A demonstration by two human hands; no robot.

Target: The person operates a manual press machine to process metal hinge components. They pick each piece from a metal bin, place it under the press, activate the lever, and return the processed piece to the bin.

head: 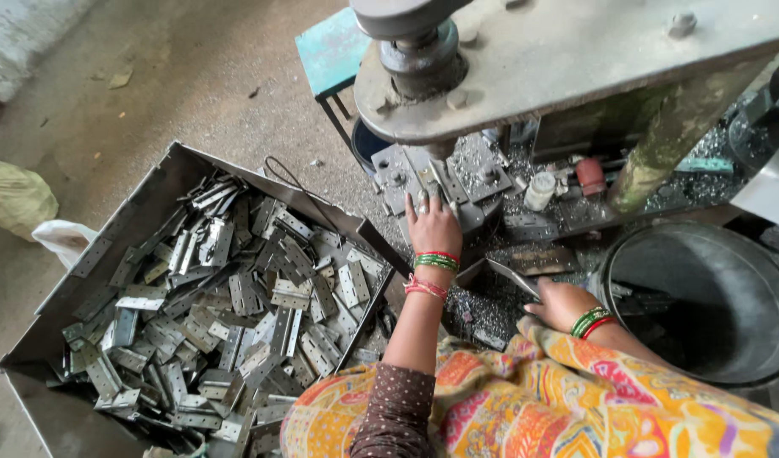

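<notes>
Head view
Left hand (433, 226): reaches far, fingers spread flat on the press bed (457, 182) under the ram; whether a plate lies under it cannot be told.
Right hand (561, 303): near, closed on a flat metal plate (510, 277).
Plate: likely stiff, thin, light, sharp-edged; best pinched by its long edges.
Tray (144, 208): left, heaped with hinge plates (237, 314).
Basin (703, 297): right, dark.

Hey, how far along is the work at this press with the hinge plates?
Done: cannot tell; the round tub on the right looks nearly empty. In hand: the left hand reaches to the press bed, and the right hand holds a flat metal piece. Left: the metal tray is heaped with hinge plates.
</notes>
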